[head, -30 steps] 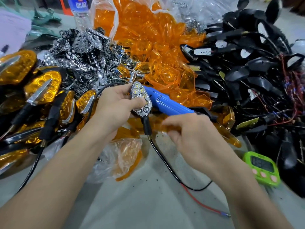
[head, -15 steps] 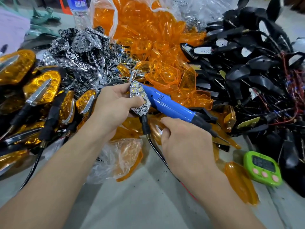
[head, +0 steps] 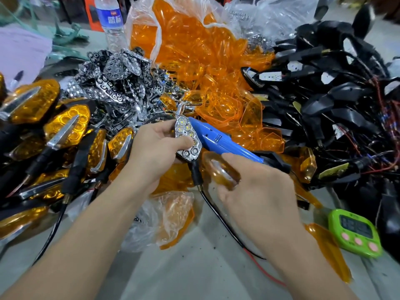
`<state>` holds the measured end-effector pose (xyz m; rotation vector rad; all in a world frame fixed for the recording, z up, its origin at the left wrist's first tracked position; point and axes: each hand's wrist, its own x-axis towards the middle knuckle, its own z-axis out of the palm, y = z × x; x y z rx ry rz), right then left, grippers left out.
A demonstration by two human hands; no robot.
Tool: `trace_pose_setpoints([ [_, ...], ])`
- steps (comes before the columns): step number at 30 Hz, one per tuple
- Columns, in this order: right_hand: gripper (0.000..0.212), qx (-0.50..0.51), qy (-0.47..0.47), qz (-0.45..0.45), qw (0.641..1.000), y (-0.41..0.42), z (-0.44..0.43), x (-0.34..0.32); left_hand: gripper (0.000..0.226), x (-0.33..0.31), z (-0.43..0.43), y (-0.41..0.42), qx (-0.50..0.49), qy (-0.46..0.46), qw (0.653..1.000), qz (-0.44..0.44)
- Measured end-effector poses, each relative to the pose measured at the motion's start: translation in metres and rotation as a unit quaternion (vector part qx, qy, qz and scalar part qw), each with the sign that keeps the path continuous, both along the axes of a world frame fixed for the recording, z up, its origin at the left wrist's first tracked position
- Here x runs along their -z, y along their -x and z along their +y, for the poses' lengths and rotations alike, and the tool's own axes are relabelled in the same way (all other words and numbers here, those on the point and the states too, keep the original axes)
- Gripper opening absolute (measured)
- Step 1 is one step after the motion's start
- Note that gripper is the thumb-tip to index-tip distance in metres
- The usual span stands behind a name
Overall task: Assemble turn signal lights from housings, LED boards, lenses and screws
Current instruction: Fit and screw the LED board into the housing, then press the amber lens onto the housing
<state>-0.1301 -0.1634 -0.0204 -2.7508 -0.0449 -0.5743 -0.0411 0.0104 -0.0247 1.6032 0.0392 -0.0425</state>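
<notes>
Turn signal housing [head: 187,140] was pinched between the left hand [head: 155,154] fingers; the right hand [head: 257,191] fingers pinched an orange lens [head: 220,172]. A clear bag [head: 140,27] held orange lenses [head: 194,50].

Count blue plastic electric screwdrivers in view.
1. The blue plastic electric screwdriver lies on the orange lens pile, behind the left hand gripping a chrome light and the right hand pinching an amber lens. More may be buried.

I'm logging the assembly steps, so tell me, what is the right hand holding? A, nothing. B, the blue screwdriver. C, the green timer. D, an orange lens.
D: the right hand curls its fingers round an orange lens, beside the housing gripped by the left hand; the blue screwdriver lies on the pile behind, and the green timer sits apart.
</notes>
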Motion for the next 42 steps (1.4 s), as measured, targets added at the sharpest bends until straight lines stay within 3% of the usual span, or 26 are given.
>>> trace_pose_setpoints([
  [4, 0.053, 0.034, -0.178, -0.061, 0.982, -0.013, 0.006, -0.012, 0.029, 0.002, 0.001, 0.0, -0.024, -0.006, 1.0, -0.001],
  [7, 0.033, -0.035, -0.328, -0.012, 0.944, -0.034, 0.026, -0.018, 0.026, 0.002, -0.002, 0.002, -0.032, 0.026, 0.999, -0.007],
  [11, 0.025, -0.089, -0.375, 0.024, 0.922, -0.044, 0.044, -0.006, 0.034, 0.002, -0.002, 0.003, -0.034, 0.053, 0.998, -0.01],
  [16, 0.052, -0.079, -0.434, 0.025, 0.897, -0.041, 0.043, 0.007, 0.024, 0.001, -0.001, 0.001, 0.005, 0.118, 0.993, 0.018],
  [22, 0.057, -0.07, -0.424, 0.024, 0.903, -0.041, 0.036, 0.008, 0.031, -0.005, 0.008, -0.001, 0.068, 0.165, 0.983, 0.044],
  [27, 0.057, -0.08, -0.421, 0.025, 0.903, -0.038, 0.034, 0.005, 0.031, -0.005, 0.008, 0.0, 0.077, 0.153, 0.985, 0.028],
  [31, 0.056, -0.088, -0.403, 0.011, 0.911, -0.035, 0.036, 0.004, 0.046, -0.005, 0.009, 0.001, 0.079, 0.137, 0.987, 0.015],
  [36, 0.055, -0.08, -0.348, -0.062, 0.932, -0.033, 0.042, 0.007, 0.032, -0.007, 0.007, 0.006, 0.089, 0.13, 0.987, -0.026],
  [42, 0.061, -0.046, -0.172, -0.211, 0.961, -0.034, 0.061, 0.018, 0.017, -0.007, 0.001, 0.008, 0.02, 0.125, 0.991, -0.043],
])
